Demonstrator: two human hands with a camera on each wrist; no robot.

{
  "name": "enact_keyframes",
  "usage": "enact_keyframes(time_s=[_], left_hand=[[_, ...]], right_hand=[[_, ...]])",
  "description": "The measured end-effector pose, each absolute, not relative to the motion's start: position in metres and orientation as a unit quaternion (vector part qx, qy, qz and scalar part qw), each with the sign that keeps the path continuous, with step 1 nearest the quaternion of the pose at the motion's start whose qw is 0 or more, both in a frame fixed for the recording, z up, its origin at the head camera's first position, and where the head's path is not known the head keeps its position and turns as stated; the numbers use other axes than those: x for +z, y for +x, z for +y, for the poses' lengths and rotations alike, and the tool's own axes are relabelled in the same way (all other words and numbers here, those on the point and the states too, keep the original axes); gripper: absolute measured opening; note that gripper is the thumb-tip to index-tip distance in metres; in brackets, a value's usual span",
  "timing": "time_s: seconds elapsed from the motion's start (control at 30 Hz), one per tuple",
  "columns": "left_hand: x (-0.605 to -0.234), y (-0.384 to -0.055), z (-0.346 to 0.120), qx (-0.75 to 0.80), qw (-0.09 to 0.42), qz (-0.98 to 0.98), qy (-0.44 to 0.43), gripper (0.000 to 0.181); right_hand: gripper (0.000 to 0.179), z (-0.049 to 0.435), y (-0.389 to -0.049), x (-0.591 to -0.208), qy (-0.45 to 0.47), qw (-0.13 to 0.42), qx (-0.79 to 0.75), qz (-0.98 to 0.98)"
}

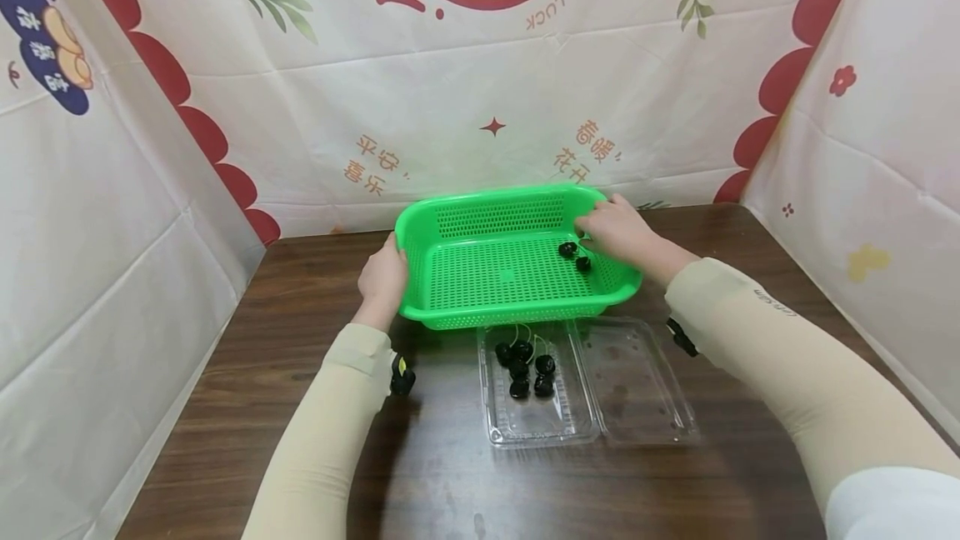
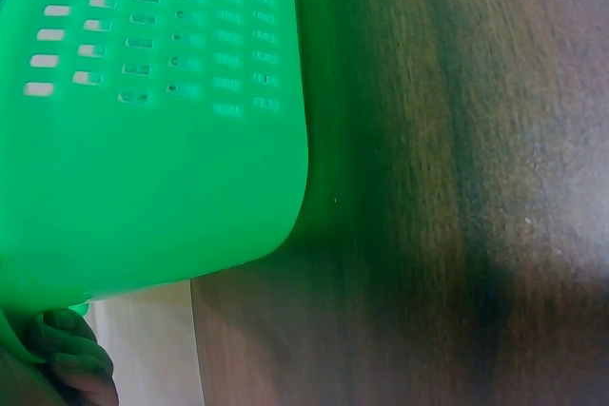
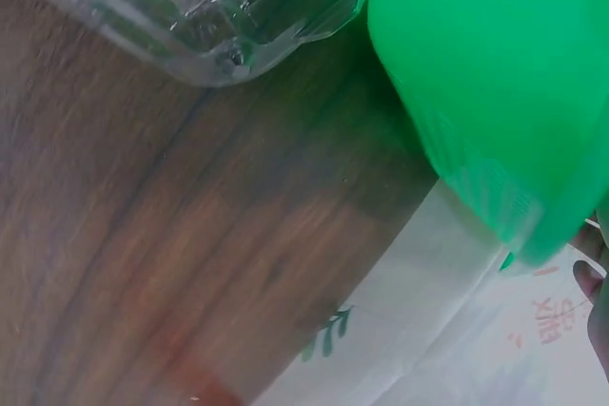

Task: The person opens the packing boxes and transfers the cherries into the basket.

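Observation:
A green plastic basket point(image 1: 517, 313) with slotted sides is between my two hands. Its left end is gripped by my left hand point(image 1: 383, 280), whose curled fingers point(image 2: 71, 354) show beside the rim in the left wrist view. My right hand point(image 1: 621, 233) holds the right end, partly inside the rim; in the right wrist view only some fingers point(image 3: 588, 278) appear past the basket. Inside, near that hand, lie two dark cherries point(image 1: 567, 250) with thin stems. Whether the basket rests on the table or is slightly raised, I cannot tell.
In front of the basket, an opened clear plastic clamshell box point(image 1: 491, 419) holds several dark cherries point(image 1: 519, 369) with stems. Its lid point(image 1: 637, 394) lies folded out to the right. The brown wooden table point(image 1: 247, 373) meets a printed white cloth point(image 1: 450, 90) behind.

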State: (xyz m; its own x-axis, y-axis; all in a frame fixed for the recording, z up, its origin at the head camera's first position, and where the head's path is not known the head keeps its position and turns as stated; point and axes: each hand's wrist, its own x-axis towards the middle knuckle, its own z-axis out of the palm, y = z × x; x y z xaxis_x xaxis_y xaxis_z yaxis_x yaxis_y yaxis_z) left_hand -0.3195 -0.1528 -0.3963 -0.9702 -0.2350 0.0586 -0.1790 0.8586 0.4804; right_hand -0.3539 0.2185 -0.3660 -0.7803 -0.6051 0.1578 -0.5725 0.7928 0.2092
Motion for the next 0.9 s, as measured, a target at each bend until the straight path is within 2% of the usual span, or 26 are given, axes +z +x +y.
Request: enact_keyframes(time_s=[0.57,0.9], left_hand=[[-0.397,-0.322,-0.153,-0.243,0.055,-0.962,0.108,0.049],[-0.396,-0.322,-0.153,-0.223,0.048,-0.967,0.116,0.049]], right_hand=[[0.015,0.207,-0.328,-0.354,0.336,0.134,-0.097,-0.927],[0.018,0.198,-0.313,-0.35,0.376,0.189,-0.076,-0.904]])
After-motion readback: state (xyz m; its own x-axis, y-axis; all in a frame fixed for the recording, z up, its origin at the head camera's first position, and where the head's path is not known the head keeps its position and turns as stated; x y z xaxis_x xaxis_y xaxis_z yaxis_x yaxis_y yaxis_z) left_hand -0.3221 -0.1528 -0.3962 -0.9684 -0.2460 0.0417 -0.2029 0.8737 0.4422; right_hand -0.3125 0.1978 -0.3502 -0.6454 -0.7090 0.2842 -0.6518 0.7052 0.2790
